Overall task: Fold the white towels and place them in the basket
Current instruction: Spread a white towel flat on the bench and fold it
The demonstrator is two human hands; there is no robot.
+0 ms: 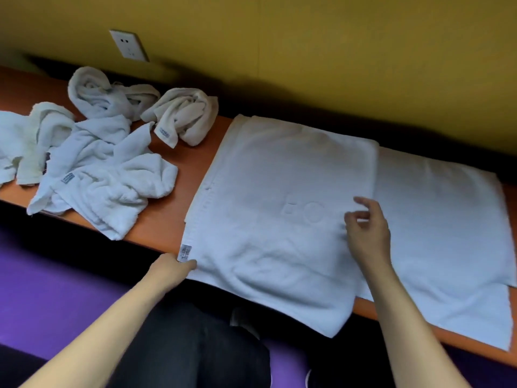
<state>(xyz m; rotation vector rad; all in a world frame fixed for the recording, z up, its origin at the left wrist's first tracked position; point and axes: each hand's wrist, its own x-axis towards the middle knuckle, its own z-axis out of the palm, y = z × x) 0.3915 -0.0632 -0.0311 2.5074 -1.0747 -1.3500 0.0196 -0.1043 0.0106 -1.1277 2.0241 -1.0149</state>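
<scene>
Pinched at the near left corner of the large white towel point(274, 208), just under its small sewn label point(185, 252), the left hand point(172, 268) holds the cloth where it hangs over the near edge of the orange counter point(195, 161). Its fingers are tucked beneath the fabric, so only the thumb side shows. The right hand point(368, 233) is over the right edge of the folded upper layer, fingers loosely curled with the tips close together at that edge; whether they actually have cloth between them I cannot tell.

From the head view, the towel lies spread across the counter with its long axis running left to right. The folded upper layer covers the left part, and the single lower layer extends out to the right, well past the right hand. Both near edges droop off the counter toward the person's lap.

The relation that matters is this: the folded layer lies between the two hands, the left at its near left corner, the right at its right edge and farther in. The uncovered stretch lies to the right, so the right hand is the nearer one to it; I judge the next fold would likely bring that part over.

A heap of crumpled towels point(106, 175) waits on the counter to the far left, with a wall socket point(129, 45) above. No basket is visible.
</scene>
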